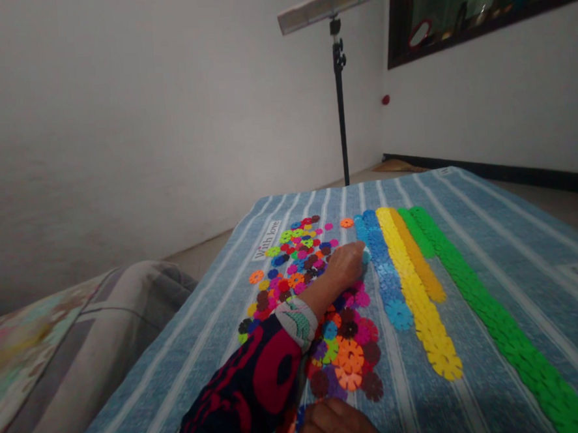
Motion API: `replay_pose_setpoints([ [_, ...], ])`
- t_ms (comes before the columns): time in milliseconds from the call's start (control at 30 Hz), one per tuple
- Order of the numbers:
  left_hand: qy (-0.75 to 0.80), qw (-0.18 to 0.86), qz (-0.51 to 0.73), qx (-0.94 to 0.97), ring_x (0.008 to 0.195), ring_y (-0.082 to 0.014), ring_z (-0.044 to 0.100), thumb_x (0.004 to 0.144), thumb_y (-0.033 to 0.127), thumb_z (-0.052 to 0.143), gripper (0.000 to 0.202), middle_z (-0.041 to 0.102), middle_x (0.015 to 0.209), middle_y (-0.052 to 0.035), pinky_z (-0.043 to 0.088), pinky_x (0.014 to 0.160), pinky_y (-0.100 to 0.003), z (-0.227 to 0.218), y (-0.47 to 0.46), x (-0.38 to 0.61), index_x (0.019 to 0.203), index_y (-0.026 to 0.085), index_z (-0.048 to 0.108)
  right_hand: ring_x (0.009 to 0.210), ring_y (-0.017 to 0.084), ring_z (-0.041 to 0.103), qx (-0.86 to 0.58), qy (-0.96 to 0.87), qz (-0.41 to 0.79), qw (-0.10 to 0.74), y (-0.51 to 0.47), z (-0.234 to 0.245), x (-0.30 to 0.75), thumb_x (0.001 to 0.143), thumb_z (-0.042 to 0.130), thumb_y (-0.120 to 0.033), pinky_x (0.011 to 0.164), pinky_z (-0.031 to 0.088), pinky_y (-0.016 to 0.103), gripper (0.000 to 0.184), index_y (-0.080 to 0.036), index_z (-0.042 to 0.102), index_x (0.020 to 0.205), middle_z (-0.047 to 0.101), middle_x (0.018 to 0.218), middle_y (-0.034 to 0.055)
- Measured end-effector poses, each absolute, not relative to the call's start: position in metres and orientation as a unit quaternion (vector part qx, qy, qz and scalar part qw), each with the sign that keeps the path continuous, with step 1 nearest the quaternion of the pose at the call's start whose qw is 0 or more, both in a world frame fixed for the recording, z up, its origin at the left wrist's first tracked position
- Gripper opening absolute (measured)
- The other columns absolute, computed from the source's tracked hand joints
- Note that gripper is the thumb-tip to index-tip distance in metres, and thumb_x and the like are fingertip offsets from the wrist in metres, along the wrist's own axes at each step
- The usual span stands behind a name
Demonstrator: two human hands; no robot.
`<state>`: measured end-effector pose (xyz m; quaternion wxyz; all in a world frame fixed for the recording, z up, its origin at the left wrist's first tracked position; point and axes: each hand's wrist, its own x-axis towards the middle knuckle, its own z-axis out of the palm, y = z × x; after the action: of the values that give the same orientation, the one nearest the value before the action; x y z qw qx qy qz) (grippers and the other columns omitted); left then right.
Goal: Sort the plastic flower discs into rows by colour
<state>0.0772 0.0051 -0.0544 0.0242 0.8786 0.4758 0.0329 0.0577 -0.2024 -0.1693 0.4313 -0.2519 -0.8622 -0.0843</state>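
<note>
My left hand (347, 264) reaches across the loose pile, its fingers pinched on a light blue snowflake disc (366, 255) at the head of a short light blue row. Beside it runs a row of overlapping blue discs (380, 253). At the bottom edge, my right hand (337, 425) is curled beside the pile's near end; what its fingers hold, if anything, is hidden. The pile of mixed plastic snowflake discs (349, 355) shows orange, pink, brown, purple, red and lime pieces. My left sleeve covers part of it.
Right of the blue row lie a long yellow row (416, 300), a shorter amber row (422, 267) and two green rows, one long (501, 327). A striped blue cloth (195, 372) covers the table. Behind stands a black stand (341, 109); cushioned seating (129, 318) is at left.
</note>
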Motion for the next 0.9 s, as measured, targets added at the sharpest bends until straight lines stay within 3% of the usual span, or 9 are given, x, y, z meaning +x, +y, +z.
replay_pose_setpoints([
  [233,0.493,0.01,0.049,0.869,0.1,-0.0238,0.068,0.093,0.012,0.041,0.027,0.071,0.104,-0.0141,0.054,0.085,-0.033,-0.058,0.002,0.078,0.114,0.015,0.056,0.052,0.012,0.035,-0.232,-0.881,-0.066,0.407,-0.2,-0.155,0.062,0.099,0.048,-0.031,0.043,0.032,0.022,0.041,-0.022,0.044,0.06,0.037,0.051,-0.0028],
  [500,0.501,0.021,0.047,0.864,0.1,-0.0252,0.068,0.095,0.014,0.039,0.027,0.071,0.104,-0.0148,0.052,0.084,-0.034,-0.059,0.0,0.077,0.116,0.015,0.057,0.054,0.014,0.041,-0.241,-0.863,-0.064,0.439,-0.202,-0.18,0.057,0.097,0.049,-0.032,0.047,0.036,0.023,0.038,-0.022,0.049,0.061,0.045,0.054,-0.0013],
  [700,0.517,0.001,0.066,0.854,0.11,-0.0235,0.064,0.094,0.019,0.046,0.031,0.069,0.115,-0.0118,0.05,0.091,-0.033,-0.057,0.005,0.058,0.122,0.016,0.058,0.056,0.014,0.042,-0.228,-0.864,-0.068,0.444,-0.202,-0.184,0.058,0.098,0.048,-0.032,0.048,0.036,0.024,0.037,-0.022,0.05,0.062,0.046,0.055,-0.0007],
  [900,0.485,-0.026,0.025,0.874,0.112,-0.0261,0.059,0.093,0.029,0.051,0.027,0.068,0.114,-0.0121,0.048,0.095,-0.036,-0.051,0.001,0.048,0.109,0.016,0.068,0.057,0.014,0.04,-0.222,-0.867,-0.064,0.441,-0.2,-0.183,0.06,0.097,0.048,-0.028,0.05,0.036,0.024,0.034,-0.021,0.052,0.064,0.046,0.057,-0.0009],
])
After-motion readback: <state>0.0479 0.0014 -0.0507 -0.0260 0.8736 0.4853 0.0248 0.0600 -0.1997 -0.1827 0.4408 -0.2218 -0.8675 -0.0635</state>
